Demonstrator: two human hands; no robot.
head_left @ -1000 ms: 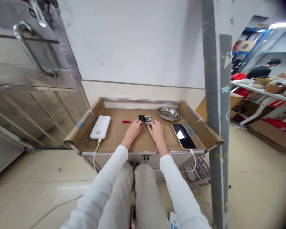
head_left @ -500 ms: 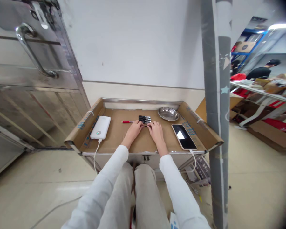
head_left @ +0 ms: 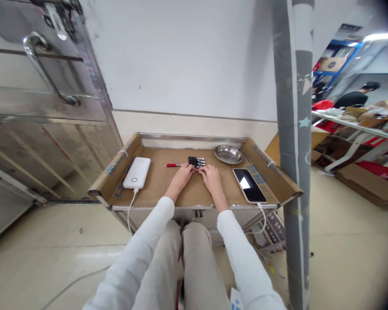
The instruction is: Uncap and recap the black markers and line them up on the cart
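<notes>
My left hand (head_left: 182,175) and my right hand (head_left: 211,178) rest on the cardboard-lined tray (head_left: 168,189) of a metal cart. Their fingers are curled and the fingertips meet at the middle. Both hands pinch a small thing that I cannot make out. Just beyond the fingertips lies a bunch of several black pens (head_left: 196,161). A red pen (head_left: 172,165) lies to the left of that bunch, close to my left hand's fingers.
A white power bank (head_left: 136,172) with a cable lies on the tray's left side, and a phone (head_left: 249,185) with a cable on the right. A steel dish (head_left: 228,153) sits at the back right. A grey post (head_left: 294,150) stands right of the cart. A person sits far right.
My right hand has shifted slightly left, so its fingertips now meet those of my left hand. The pens, phone and power bank have not moved.
</notes>
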